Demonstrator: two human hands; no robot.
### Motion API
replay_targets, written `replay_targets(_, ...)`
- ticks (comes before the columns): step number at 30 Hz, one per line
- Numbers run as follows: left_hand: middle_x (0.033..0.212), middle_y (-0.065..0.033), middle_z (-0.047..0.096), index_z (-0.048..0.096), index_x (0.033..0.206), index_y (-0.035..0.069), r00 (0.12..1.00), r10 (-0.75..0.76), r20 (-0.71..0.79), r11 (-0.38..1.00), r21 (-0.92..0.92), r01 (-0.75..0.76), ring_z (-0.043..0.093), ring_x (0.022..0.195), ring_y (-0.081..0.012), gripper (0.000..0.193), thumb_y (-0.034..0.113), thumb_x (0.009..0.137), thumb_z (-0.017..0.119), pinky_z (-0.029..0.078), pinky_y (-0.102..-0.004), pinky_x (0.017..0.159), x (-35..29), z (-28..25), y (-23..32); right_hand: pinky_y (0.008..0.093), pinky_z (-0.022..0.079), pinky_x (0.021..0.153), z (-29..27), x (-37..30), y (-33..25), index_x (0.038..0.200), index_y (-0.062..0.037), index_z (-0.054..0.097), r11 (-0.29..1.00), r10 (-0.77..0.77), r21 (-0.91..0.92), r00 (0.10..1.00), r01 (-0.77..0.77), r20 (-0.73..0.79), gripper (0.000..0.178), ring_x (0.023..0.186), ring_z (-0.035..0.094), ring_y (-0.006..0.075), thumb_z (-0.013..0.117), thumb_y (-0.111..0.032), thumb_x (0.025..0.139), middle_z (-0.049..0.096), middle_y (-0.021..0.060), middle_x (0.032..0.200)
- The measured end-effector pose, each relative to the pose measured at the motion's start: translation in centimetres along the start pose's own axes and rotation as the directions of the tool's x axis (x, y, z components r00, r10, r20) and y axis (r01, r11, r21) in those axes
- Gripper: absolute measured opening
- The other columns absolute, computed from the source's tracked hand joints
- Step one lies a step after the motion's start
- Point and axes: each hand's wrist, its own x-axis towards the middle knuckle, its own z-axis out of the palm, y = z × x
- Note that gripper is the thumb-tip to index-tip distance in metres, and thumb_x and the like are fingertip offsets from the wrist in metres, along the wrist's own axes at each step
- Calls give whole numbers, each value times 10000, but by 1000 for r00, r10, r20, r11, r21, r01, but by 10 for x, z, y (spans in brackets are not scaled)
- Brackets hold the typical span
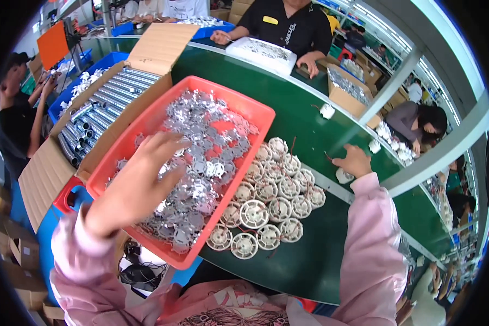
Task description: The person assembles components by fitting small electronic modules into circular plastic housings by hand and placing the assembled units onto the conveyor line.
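Note:
My left hand point(141, 176) hovers over a red plastic tray point(263, 108), slightly blurred, fingers apart and nothing seen in them. Many thin silvery metal plates point(201, 146) with notched edges lie loosely heaped in the tray. To the right, my right hand point(356, 162) reaches onto the green belt, thumb and forefinger apart. Just under it sits a white round part point(344, 175), partly hidden by the hand; a red wire shows beside the thumb. Between my arms, white round spoked parts point(254, 214) with red wires are stacked on the green table, against the tray's side.
An open cardboard box point(106, 103) of metal tubes stands left of the tray. A metal rail point(331, 187) runs between table and belt. White parts point(326, 111) sit farther along the belt. Opposite, a co-worker point(288, 27) sits behind a white tray point(262, 54); a slanted grey post point(391, 81) rises at right.

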Motion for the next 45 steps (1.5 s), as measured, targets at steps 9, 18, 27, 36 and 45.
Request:
replay_targets(9, 1256, -199, 515, 530, 1253, 130, 970, -195, -146, 909, 344, 234, 427, 1221, -393, 402, 326, 908, 466, 396, -532, 963, 167, 99, -210, 354, 461, 898, -82, 34, -229, 1265, -55, 519, 459, -833, 624, 550, 633, 55, 462, 1060, 586, 289, 623, -193, 837, 601, 191, 1156)
replay_targets(18, 1184, -189, 560, 495, 1242, 77, 966, -215, 145, 974, 101, 201, 489, 1160, -369, 427, 265, 858, 513, 430, -550, 908, 135, 81, -153, 396, 335, 1048, 9, 99, -295, 1316, -127, 499, 669, -652, 567, 746, 481, 137, 572, 1250, 427, 353, 509, -29, 752, 438, 232, 1356)
replay_targets(27, 1393, -272, 327, 351, 1375, 16, 720, -261, 643, 926, 377, 0, 355, 1292, -413, 895, 413, 684, 759, 349, -594, 985, 2, -21, -53, 482, 327, 1027, -77, -24, -282, 1259, -178, 559, 236, -967, 397, 173, 887, 189, 516, 1265, 391, 314, 647, -197, 751, 435, 152, 1359)
replay_targets(36, 1464, -305, 163, 277, 1419, 26, 766, -289, 574, 911, 411, 35, 231, 1360, -448, 1034, 496, 647, 779, 303, -654, 994, -53, 5, -71, 485, 400, 942, -56, -103, -299, 1203, -128, 574, -132, -966, 415, -211, 900, 150, 530, 1202, 448, 301, 728, -290, 722, 439, 71, 1376)
replay_targets(45, 1478, -287, 153, 228, 1446, 75, 861, -320, 396, 932, 295, 210, 184, 1365, -473, 1143, 625, 595, 756, 249, -721, 973, -46, 12, -103, 601, 307, 1013, -28, -16, -298, 1308, -199, 507, 191, -981, 310, 177, 932, 74, 533, 1349, 299, 287, 649, -352, 818, 277, 66, 1506)
